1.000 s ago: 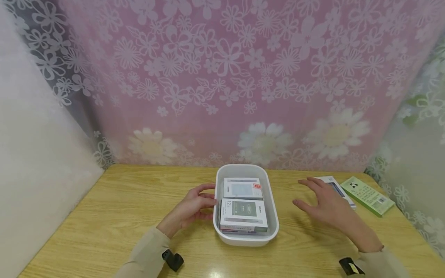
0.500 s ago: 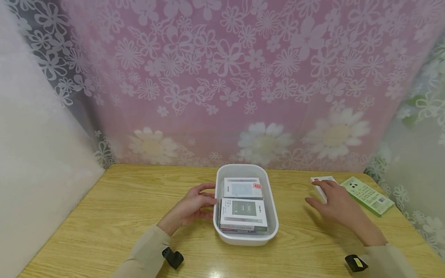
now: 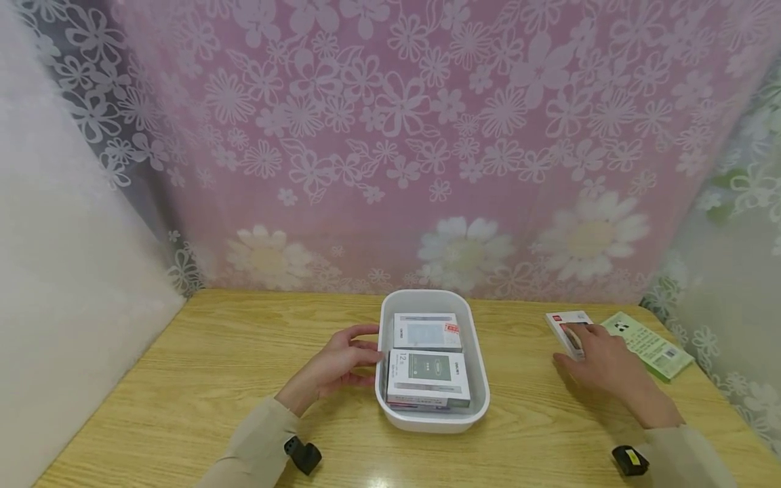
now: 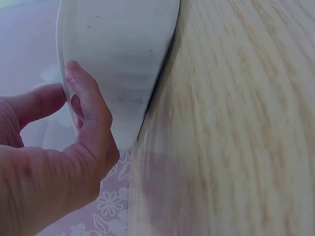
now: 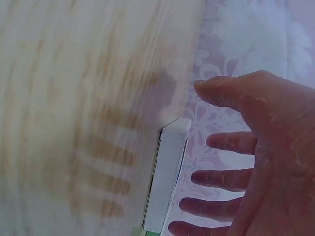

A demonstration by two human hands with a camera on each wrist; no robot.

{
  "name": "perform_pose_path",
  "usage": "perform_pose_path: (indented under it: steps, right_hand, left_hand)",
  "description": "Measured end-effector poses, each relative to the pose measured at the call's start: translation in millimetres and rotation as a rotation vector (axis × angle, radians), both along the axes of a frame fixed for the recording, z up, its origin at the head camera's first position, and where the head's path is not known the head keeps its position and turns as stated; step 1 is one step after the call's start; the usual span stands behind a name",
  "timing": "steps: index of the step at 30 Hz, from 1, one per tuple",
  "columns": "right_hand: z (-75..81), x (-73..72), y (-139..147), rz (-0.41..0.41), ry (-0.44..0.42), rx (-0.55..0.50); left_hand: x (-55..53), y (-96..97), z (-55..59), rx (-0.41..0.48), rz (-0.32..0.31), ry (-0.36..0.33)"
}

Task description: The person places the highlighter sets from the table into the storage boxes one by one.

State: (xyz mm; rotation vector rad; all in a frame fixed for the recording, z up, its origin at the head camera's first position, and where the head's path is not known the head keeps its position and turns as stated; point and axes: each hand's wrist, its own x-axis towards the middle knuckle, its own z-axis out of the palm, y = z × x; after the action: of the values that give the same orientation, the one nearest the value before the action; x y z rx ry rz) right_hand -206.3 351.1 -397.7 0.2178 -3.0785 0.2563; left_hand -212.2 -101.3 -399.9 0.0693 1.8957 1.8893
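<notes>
A white plastic bin (image 3: pixel 430 425) stands on the wooden table. My left hand (image 3: pixel 334 366) holds its left rim; in the left wrist view the thumb meets the rim while bent fingers lie against the outer wall (image 4: pixel 118 54). Inside are a white box with a red sticker (image 3: pixel 425 332) at the back and a white box with a grey-green panel (image 3: pixel 430 369) in front, stacked on another box. To the right, my right hand (image 3: pixel 610 373) hovers over a thin white box (image 3: pixel 558 327). Its fingers are straight and spread above the box's side (image 5: pixel 167 177) in the right wrist view.
A flat light-green box with a panda picture (image 3: pixel 662 349) lies right of the thin white box, partly behind the right hand. Pink floral curtain (image 3: pixel 390 169) hangs along the table's back edge, with pale sheets (image 3: pixel 79 257) at the sides.
My right hand has moved to the right over the thin white box, uncovering the box's left end. The left hand and the bin stay in place.
</notes>
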Motion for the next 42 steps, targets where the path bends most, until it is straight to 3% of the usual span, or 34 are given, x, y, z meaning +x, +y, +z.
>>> perform_pose_path:
  steps: [16,42]
  right_hand:
    - [-1.0,-6.3,13.1,-0.075,-0.093,0.01]
    - [-9.3,-15.3,21.0,-0.043,-0.055,-0.012]
  left_hand:
    - [-1.8,0.8,0.3,0.007,-0.007,-0.018]
    - [-3.4,0.7,-2.8,0.047,-0.007,-0.015]
